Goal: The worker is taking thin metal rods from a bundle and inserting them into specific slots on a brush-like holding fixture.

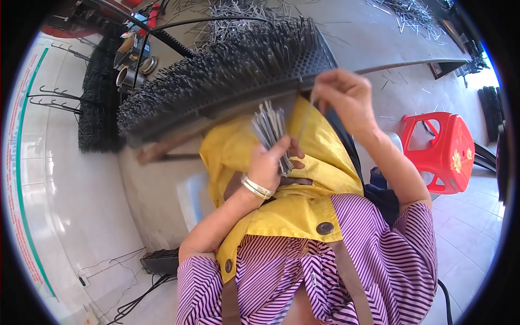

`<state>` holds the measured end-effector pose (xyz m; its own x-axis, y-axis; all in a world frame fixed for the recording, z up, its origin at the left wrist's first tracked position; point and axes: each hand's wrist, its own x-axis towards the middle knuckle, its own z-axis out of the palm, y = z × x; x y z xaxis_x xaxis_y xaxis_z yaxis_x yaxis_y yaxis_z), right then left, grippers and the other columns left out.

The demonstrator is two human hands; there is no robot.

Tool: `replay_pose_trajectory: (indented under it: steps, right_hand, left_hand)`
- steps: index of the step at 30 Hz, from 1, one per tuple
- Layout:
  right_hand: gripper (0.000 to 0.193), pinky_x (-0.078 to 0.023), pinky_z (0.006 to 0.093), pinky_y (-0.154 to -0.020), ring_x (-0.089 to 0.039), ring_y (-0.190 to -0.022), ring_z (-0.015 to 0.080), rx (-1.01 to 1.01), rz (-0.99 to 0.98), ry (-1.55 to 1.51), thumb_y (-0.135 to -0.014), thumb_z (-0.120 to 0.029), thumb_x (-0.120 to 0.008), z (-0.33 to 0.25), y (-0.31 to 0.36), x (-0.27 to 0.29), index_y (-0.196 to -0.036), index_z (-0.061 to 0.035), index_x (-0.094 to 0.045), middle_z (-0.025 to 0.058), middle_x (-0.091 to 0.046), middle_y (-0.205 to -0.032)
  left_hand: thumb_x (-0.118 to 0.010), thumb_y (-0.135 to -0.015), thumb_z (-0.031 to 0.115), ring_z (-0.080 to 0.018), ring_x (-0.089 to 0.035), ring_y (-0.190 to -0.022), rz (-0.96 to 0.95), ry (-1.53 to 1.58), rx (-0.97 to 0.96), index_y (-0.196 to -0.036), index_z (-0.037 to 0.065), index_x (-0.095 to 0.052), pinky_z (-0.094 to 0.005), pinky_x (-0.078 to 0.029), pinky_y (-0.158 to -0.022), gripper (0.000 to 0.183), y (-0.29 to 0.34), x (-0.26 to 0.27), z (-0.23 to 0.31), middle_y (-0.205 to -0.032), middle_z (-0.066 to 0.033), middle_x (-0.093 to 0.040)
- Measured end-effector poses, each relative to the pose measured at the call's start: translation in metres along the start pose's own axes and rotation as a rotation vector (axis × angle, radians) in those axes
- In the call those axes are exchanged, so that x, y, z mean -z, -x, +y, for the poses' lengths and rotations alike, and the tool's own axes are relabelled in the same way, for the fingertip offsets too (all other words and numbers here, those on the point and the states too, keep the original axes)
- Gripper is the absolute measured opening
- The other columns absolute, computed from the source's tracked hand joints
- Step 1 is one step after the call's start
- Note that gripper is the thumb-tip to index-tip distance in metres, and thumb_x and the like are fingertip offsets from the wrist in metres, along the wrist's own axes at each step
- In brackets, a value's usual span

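The left hand [268, 167] gripped a bundle of grey metal sticks [271, 125] over a yellow apron [330, 165], its long axis pointing away from the body toward a black rack [244, 98]. The right hand [346, 100], nearer the rack's bare holes [310, 66], pinched what appeared to be a single stick [307, 120], blurred. Dark rods [227, 67] bristled from the rack just beyond both hands, its rim between bundle and holes. Loose sticks [414, 20] littered the table [374, 46]; a red stool [459, 149] stood at right.

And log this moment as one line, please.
left hand: holds rods | right hand: pinches blurred rod | board: bears many pins
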<state>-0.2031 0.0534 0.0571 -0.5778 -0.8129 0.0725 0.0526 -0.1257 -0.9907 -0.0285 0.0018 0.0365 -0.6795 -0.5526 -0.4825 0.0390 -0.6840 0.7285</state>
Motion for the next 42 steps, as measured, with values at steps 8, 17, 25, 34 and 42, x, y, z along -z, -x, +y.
replay_pose_trajectory:
  steps: [8, 17, 25, 34, 42]
  right_hand:
    - [0.012, -0.042, 0.0174, -0.051, -0.053, -0.055, 0.0063, 0.520, 0.323, 0.317, -0.077, -0.003, -0.056, -0.008, -0.056, 0.000, -0.087, 0.0020, -0.056, 0.0039, -0.060, -0.069]
    - [0.013, -0.044, 0.0253, -0.053, -0.057, -0.058, 0.0188, 0.879, 0.141, 0.741, -0.073, -0.004, -0.058, 0.013, -0.089, -0.005, -0.086, -0.0018, -0.058, 0.0099, -0.058, -0.066]
    - [0.007, -0.042, 0.0419, -0.056, -0.052, -0.063, 0.0357, 0.706, -0.003, 1.128, -0.064, -0.004, -0.050, -0.007, -0.101, -0.022, -0.070, -0.0023, -0.053, 0.0168, -0.054, -0.066]
    - [0.009, -0.042, 0.0410, -0.055, -0.052, -0.061, 0.0372, 0.649, -0.128, 1.158, -0.064, -0.005, -0.052, -0.006, -0.085, -0.016, -0.070, 0.0008, -0.052, 0.0186, -0.053, -0.061]
    - [0.005, -0.040, 0.0198, -0.042, -0.049, -0.047, 0.0072, -0.234, -0.257, 0.032, -0.075, -0.001, -0.055, 0.013, 0.008, -0.026, -0.076, 0.0040, -0.055, 0.0041, -0.054, -0.058]
  left_hand:
    - [-0.057, -0.077, 0.011, -0.0155, -0.053, -0.064, -0.045, 0.056, 0.015, -0.084, 0.003, -0.051, -0.0291, -0.049, -0.050, 0.012, -0.002, 0.015, -0.012, -0.070, -0.0045, -0.052]
    - [-0.059, -0.075, 0.007, -0.0169, -0.055, -0.060, -0.019, 0.056, 0.075, -0.080, 0.001, -0.051, -0.0290, -0.049, -0.050, 0.011, 0.002, 0.014, -0.010, -0.067, -0.0071, -0.054]
    - [-0.060, -0.074, 0.006, -0.0170, -0.055, -0.060, -0.023, 0.051, 0.067, -0.079, 0.001, -0.052, -0.0281, -0.049, -0.049, 0.011, 0.001, 0.013, -0.006, -0.067, -0.0075, -0.055]
    - [-0.060, -0.074, 0.005, -0.0174, -0.055, -0.061, -0.052, 0.059, 0.049, -0.079, 0.002, -0.050, -0.0282, -0.049, -0.049, 0.011, 0.000, 0.012, -0.002, -0.067, -0.0067, -0.054]
    - [-0.060, -0.073, 0.006, -0.0168, -0.054, -0.055, -0.015, 0.033, -0.013, -0.083, 0.000, -0.052, -0.0278, -0.048, -0.047, 0.014, -0.002, 0.004, 0.001, -0.065, -0.0079, -0.054]
